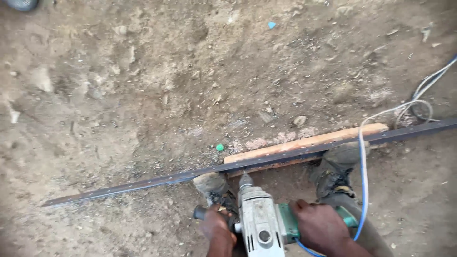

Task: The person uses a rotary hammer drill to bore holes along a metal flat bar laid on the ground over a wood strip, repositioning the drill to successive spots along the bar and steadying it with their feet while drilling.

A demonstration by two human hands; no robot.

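Observation:
A grey and green power drill (260, 220) points away from me, its bit resting on a long dark metal strip (143, 183) with a row of small holes. My left hand (216, 226) grips the black side handle of the drill. My right hand (319, 227) wraps the green rear grip. The strip lies across a wooden plank (304, 143) on the dirt ground. My two boots press down on the strip, one (212, 183) left of the drill and one (335, 166) to its right.
A blue and white cable (364, 176) runs from the drill up to the right, joining looped grey cables (421, 102). Stones and small scraps, among them a green cap (219, 147) and a blue scrap (272, 24), litter the bare earth.

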